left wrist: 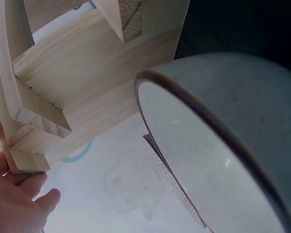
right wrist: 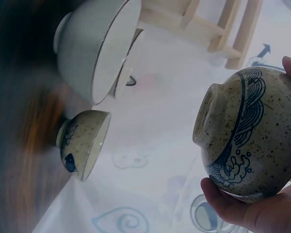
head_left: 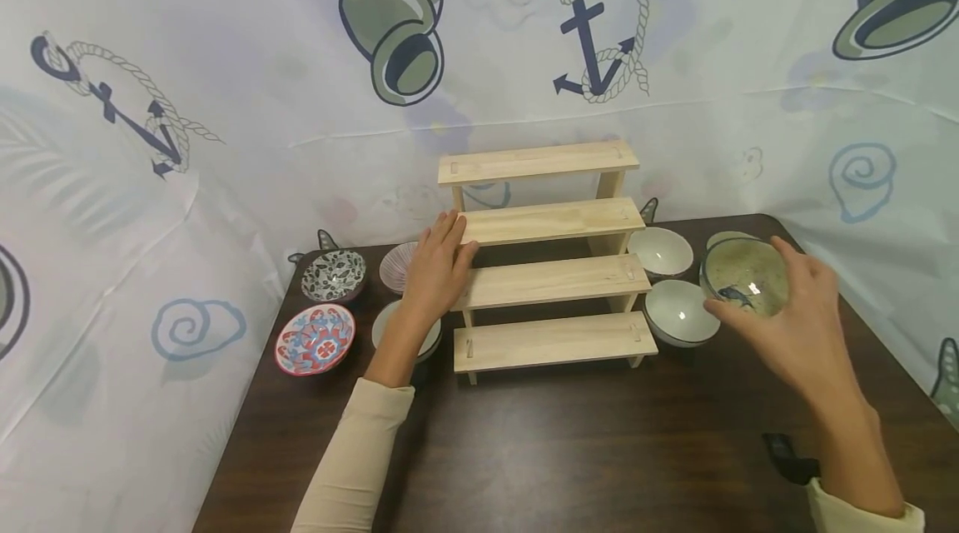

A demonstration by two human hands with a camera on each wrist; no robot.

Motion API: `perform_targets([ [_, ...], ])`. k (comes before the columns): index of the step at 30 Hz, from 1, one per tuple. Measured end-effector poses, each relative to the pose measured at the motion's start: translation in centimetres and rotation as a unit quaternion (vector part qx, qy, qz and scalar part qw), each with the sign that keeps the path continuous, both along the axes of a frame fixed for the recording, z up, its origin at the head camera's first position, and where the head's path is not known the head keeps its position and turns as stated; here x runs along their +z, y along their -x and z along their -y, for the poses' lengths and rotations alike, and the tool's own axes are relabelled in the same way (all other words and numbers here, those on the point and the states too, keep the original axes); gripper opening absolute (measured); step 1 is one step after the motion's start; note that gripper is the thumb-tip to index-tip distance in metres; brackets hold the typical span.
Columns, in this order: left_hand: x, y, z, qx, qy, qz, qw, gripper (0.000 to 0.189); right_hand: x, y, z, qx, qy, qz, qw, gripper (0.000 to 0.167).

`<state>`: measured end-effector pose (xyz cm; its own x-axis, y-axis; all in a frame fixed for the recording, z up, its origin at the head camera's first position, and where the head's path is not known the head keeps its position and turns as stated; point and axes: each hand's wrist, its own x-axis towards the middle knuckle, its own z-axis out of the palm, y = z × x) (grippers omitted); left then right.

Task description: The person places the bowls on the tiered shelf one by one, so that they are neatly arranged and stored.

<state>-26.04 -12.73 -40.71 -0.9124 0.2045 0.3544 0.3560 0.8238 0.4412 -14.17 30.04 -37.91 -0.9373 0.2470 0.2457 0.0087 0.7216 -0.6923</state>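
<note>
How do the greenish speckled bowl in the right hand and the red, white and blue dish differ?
The greenish speckled bowl is held up in the right hand; the red, white and blue dish rests on the dark brown table. The bowl has a dark rim, the dish a red one. Both are round.

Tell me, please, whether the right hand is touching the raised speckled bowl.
Touching: the right wrist view shows the right hand gripping the raised speckled bowl from two opposite sides.

The round beige ceramic bowl (right wrist: 254,141) bears dark speckles and dark-blue waves. At the left edge of the dark-brown desk (head_left: 539,450), a shallow round dish (head_left: 315,339) carries red, white and blue florals.
</note>
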Motion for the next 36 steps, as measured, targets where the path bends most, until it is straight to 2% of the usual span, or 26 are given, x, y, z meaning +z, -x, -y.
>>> perform_targets([
  [4,-0.1,0.1,0.1,-0.003,-0.001,-0.009,0.9999,0.057,0.5,-0.1,0.7,0.008,0.002,-0.011,0.9999,0.112],
  [13,-0.3,0.2,0.2,-0.004,-0.017,-0.007,0.9998,0.056,1.7,-0.3,2.1,0.029,-0.004,-0.024,0.9993,0.113],
  [23,-0.2,0.1,0.5,-0.003,-0.09,0.028,0.9956,0.064,2.2,-0.4,3.3,0.051,-0.003,-0.047,0.9976,0.116],
  [30,-0.3,0.2,0.7,0.009,-0.084,0.027,0.9961,0.068,2.1,-0.5,3.8,0.06,-0.006,-0.055,0.9966,0.117],
  [36,-0.4,0.2,0.8,0.014,-0.078,0.021,0.9966,0.067,2.3,-0.5,4.2,0.06,-0.007,-0.038,0.9974,0.116],
])
